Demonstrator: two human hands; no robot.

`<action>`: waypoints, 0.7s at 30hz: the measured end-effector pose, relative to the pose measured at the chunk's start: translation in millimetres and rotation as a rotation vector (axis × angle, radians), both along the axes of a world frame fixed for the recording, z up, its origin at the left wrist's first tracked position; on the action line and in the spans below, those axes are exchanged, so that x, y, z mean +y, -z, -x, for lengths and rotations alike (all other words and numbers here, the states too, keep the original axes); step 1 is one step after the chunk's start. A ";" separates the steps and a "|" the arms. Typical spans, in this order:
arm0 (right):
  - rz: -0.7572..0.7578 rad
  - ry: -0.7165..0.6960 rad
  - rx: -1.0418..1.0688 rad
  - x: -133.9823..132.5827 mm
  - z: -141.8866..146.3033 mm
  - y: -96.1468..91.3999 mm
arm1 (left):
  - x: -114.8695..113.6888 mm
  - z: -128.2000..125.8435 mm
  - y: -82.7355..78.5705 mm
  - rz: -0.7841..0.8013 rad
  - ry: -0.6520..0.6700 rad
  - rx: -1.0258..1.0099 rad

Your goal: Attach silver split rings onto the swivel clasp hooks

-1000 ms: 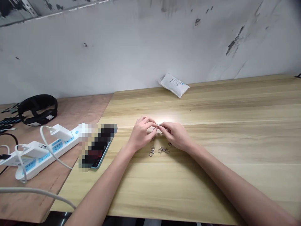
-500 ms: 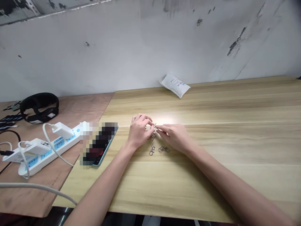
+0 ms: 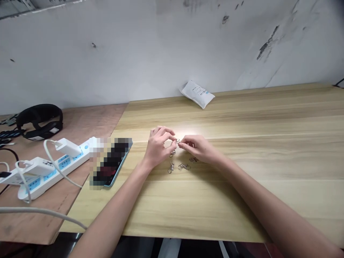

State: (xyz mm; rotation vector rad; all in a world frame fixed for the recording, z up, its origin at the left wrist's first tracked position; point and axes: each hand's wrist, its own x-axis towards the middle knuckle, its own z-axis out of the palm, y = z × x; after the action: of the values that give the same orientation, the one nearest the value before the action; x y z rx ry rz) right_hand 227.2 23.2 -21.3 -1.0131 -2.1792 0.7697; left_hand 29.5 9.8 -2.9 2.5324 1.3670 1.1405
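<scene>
My left hand [image 3: 162, 145] pinches a small silver key ring [image 3: 177, 141] between thumb and forefinger. Opposite it, my right hand [image 3: 197, 147] grips the ring's other side with its fingertips; whether a clasp hangs from the ring is too small to tell. On the table below lie silver keychain clasps with rings: one [image 3: 171, 167] points toward me, and another [image 3: 184, 166] lies sideways to its right. A further clasp [image 3: 193, 159] rests under my right hand, partly covered. Metal pieces [image 3: 172, 153] beside my left thumb are partly hidden.
A phone [image 3: 118, 166], blurred in part, lies left of my left arm. Farther left are a white power strip [image 3: 64, 163] with chargers and cables, and a black headset [image 3: 40, 122]. Near the wall sits a white packet [image 3: 198, 94] on the wooden table [image 3: 268, 143].
My fingertips have shifted on the metal piece, and a ring now shows between them. A clasp beneath my right hand has come into sight. The whole view has moved slightly.
</scene>
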 end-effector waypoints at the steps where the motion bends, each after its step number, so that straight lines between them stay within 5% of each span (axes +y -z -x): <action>1: -0.075 0.032 -0.053 1.7 -2.0 1.0 | 0.8 0.2 0.9 0.029 0.006 0.001; 5: -0.318 0.190 -0.138 1.8 -1.3 3.5 | 2.7 -2.0 9.6 0.204 0.044 0.012; 9: -0.358 0.183 -0.057 -5.4 8.5 1.0 | 2.4 -3.8 14.3 0.211 0.118 0.136; 14: -0.356 0.293 0.018 4.5 -3.8 3.2 | 12.6 17.1 5.0 0.114 -0.109 0.057; 21: -0.265 0.443 -0.320 23.8 -23.8 14.3 | 28.7 51.5 12.1 0.164 -0.277 0.286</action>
State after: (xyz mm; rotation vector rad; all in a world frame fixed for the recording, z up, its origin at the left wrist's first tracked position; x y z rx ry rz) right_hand 251.0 46.9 -35.6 -1.4809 -2.1179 0.1169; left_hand -22.0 38.4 -15.0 2.5175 1.8405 0.6735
